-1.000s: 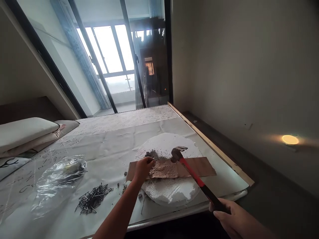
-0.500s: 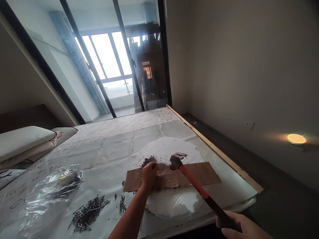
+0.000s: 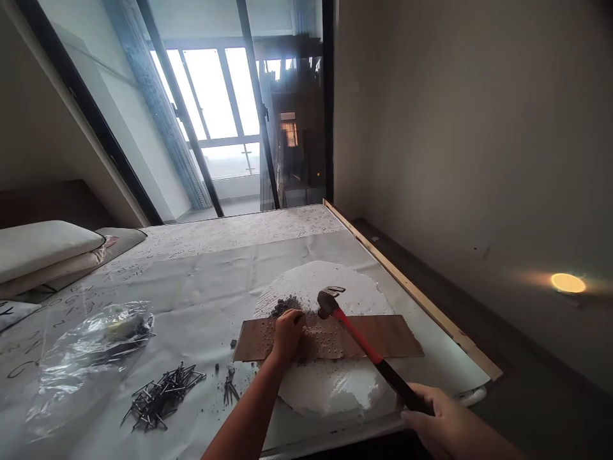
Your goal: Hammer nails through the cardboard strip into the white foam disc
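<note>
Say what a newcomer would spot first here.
Likely the red hammer in the right hand, its head near the left hand at a dotted brown strip. That strip lies across a round white slab; a heap of nails sits lower left, near a clear plastic bag.

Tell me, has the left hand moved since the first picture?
Yes, a little to the right: the left hand is now farther from the left end of the cardboard strip.

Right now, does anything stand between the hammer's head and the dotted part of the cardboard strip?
Partly: the left hand hides some of the cardboard strip, just left of the hammer's head. Nothing else visible stands between them; whether that hand holds anything is unclear.
</note>
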{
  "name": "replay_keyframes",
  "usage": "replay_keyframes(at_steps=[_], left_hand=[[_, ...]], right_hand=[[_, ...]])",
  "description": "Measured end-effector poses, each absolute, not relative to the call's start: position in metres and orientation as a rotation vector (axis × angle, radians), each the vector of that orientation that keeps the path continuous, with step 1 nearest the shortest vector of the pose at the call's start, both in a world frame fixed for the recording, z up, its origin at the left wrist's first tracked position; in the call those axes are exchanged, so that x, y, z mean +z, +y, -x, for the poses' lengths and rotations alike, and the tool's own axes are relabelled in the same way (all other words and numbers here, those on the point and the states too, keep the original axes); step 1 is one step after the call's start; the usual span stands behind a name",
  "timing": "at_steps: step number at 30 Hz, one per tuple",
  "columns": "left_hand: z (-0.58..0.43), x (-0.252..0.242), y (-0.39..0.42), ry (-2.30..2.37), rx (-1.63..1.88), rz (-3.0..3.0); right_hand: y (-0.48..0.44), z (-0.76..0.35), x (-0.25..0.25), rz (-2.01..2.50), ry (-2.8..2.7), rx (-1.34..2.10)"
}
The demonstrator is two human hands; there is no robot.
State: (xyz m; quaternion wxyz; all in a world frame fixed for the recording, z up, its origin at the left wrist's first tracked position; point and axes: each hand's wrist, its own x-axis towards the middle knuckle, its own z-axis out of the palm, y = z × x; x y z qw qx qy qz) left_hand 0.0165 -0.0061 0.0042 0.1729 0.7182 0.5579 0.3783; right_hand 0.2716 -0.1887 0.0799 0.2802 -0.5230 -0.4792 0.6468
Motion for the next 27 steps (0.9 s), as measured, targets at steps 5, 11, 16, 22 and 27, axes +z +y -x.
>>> replay_keyframes(at_steps=[5, 11, 16, 22, 27], left_hand=[[-0.016, 0.001, -0.007, 1.604, 1.083, -2.008], [-0.016, -0.005, -0.008, 1.584, 1.132, -1.979], [-0.015, -0.008, -0.007, 1.541, 1.163, -1.961], [-0.015, -0.010, -0.008, 1.547, 1.160, -1.941], [-0.016, -0.009, -0.009, 1.529, 1.150, -1.975]], right_hand=[[-0.164, -0.260, 0.078, 1.431, -1.342, 1.778], [-0.150, -0.249, 0.092, 1.366, -1.491, 1.750], [-0.145, -0.245, 0.103, 1.434, -1.502, 1.704], [-0.140, -0.244, 0.090, 1.495, -1.500, 1.745], [-0.143, -0.247, 0.104, 1.455, -1.507, 1.666]])
